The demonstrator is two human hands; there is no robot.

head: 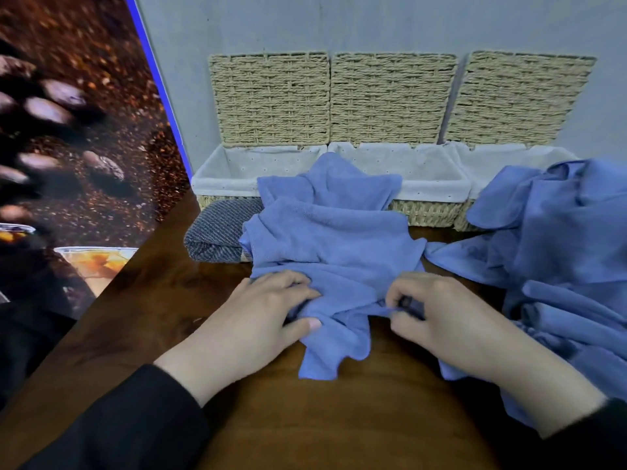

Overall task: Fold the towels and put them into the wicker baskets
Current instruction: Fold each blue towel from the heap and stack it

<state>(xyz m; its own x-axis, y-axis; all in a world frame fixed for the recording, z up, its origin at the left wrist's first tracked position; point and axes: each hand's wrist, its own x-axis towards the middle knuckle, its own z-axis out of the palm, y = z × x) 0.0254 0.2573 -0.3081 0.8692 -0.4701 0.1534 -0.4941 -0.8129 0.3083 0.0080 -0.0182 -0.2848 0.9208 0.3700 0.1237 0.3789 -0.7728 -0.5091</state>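
A crumpled blue towel lies in the middle of the brown table, its far end draped against the baskets. My left hand grips a bunch of its near edge, thumb under the cloth. My right hand pinches a fold of the same towel just to the right. Three wicker baskets with white liners stand open along the wall: left, middle, right. Their woven lids lean up against the wall.
A heap of more blue towels covers the right side of the table. A folded grey striped towel lies in front of the left basket. A printed panel borders the table's left edge. Bare wood shows near me.
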